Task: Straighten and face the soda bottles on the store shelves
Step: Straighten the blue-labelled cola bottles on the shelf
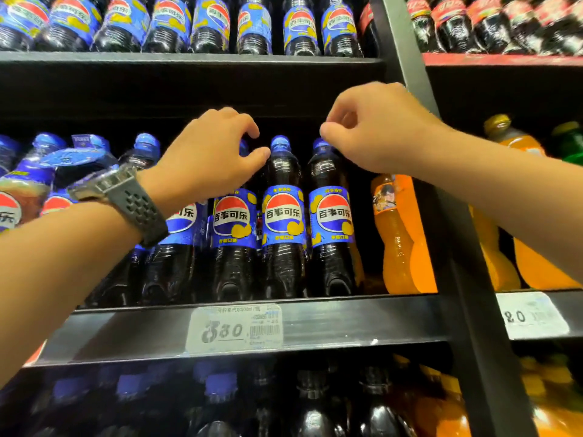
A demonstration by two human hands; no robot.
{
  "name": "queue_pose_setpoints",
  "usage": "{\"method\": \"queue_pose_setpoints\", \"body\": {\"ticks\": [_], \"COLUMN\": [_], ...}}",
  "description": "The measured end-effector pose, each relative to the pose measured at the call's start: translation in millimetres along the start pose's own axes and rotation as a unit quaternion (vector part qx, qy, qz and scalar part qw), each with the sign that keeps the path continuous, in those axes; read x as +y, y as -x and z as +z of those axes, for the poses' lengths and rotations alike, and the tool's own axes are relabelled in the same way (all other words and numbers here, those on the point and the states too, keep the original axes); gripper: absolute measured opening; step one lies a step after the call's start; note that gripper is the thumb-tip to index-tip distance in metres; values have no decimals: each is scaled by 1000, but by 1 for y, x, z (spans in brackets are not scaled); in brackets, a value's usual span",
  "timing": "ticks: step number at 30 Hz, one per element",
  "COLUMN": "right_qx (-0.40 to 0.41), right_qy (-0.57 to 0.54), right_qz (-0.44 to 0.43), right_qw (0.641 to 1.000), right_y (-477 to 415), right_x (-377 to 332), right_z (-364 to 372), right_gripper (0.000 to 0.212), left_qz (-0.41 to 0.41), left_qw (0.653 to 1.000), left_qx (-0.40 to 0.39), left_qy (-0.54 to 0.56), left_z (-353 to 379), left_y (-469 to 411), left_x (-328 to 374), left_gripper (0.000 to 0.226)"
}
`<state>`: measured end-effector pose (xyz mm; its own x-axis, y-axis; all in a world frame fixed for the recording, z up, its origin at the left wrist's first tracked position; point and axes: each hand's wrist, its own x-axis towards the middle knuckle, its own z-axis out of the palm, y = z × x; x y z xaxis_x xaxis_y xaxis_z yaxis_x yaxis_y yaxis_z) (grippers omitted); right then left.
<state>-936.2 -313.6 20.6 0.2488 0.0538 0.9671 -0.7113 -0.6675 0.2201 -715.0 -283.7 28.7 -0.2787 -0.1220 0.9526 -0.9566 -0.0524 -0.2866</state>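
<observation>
Dark cola bottles with blue labels stand in a row on the middle shelf (347, 323). My left hand (211, 156), with a grey watch on the wrist, curls its index finger and thumb round the cap of one cola bottle (235, 222). To its right, a second cola bottle (284, 216) stands untouched with its label facing front. My right hand (375, 130) holds the cap of the rightmost cola bottle (332, 216), with the thumb on the cap and the fingers curled above it. All three labels face forward.
Shrink-wrapped cola bottles (63, 159) lean at the left of the shelf. Orange soda bottles (397, 241) stand right of the cola, beside a black upright post (467, 279). A price tag (233, 329) hangs on the shelf edge. More cola bottles (170, 23) fill the upper shelf.
</observation>
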Motion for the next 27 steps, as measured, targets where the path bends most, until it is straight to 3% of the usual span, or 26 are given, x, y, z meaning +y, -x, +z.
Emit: {"method": "queue_pose_setpoints", "body": {"ticks": [4, 10, 20, 27], "right_qx": [139, 214, 109, 33], "right_qy": [-61, -114, -25, 22], "right_qz": [-74, -37, 119, 147], "right_qw": [986, 969, 987, 988], "right_y": [18, 38, 71, 93], "right_x": [8, 37, 90, 118], "right_z": [-15, -35, -58, -50], "right_gripper": [23, 23, 18, 23], "left_qz": [16, 30, 72, 72], "left_qw": [999, 997, 981, 975], "left_qx": [11, 9, 0, -4], "left_qy": [27, 76, 178, 209], "left_z": [1, 3, 15, 16], "left_y": [20, 35, 45, 56], "left_x": [26, 57, 110, 129], "left_gripper": [34, 27, 21, 28]}}
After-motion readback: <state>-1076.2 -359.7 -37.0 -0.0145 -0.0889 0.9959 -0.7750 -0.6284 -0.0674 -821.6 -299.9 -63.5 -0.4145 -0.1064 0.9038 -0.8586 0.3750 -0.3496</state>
